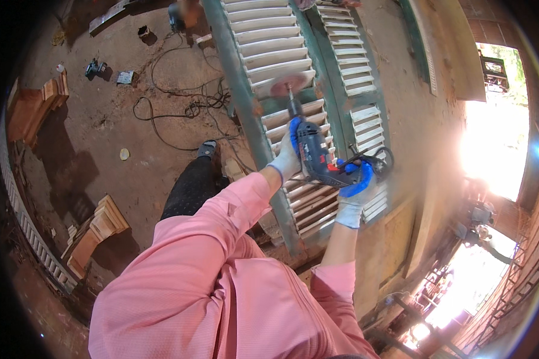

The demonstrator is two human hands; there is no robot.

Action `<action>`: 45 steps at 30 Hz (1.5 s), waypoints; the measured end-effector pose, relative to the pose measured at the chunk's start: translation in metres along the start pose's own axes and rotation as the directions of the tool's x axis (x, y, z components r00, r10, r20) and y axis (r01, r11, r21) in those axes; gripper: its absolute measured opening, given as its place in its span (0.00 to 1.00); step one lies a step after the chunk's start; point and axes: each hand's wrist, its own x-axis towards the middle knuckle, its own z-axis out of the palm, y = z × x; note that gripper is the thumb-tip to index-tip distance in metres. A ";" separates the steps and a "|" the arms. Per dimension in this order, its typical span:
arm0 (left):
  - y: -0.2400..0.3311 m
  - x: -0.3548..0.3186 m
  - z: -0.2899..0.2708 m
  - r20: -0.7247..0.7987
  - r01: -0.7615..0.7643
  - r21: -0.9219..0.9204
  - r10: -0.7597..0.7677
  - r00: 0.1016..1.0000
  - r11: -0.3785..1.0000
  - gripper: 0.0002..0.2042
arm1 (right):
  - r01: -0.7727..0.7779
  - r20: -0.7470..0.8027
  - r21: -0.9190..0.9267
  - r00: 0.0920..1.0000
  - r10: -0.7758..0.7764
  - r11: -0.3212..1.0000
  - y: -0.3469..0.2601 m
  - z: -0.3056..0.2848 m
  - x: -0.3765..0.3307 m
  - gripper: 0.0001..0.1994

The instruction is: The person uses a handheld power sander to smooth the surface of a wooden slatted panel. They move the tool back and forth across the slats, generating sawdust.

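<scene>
My gloved left hand (286, 157) is closed around the front of a dark blue power drill (314, 152). My gloved right hand (358, 190) wraps its rear handle; both gloves are white with blue. A reddish round sanding disc (286, 85), fitted in the drill's chuck, lies over the slats near the crossrail of a louvered shutter (244, 81); whether it touches them I cannot tell. The shutter's frame is worn green and its slats are whitish. Beside it on the right runs a second, narrower louvered panel (348, 52). The drill's black cord loops by my right hand.
Dark cables (191, 109) tangle on the dirt floor left of the shutter. Stepped wooden pieces (37, 110) lie at the far left, with another wooden piece (105, 224) nearer me. A small power tool (94, 68) rests on the floor. Boards (404, 236) stand at right.
</scene>
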 end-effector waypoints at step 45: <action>0.005 0.026 -0.008 0.110 -0.037 -0.212 0.062 0.992 0.977 0.23 | -0.001 -0.002 -0.190 1.000 0.001 0.982 -0.025 0.042 0.003 0.07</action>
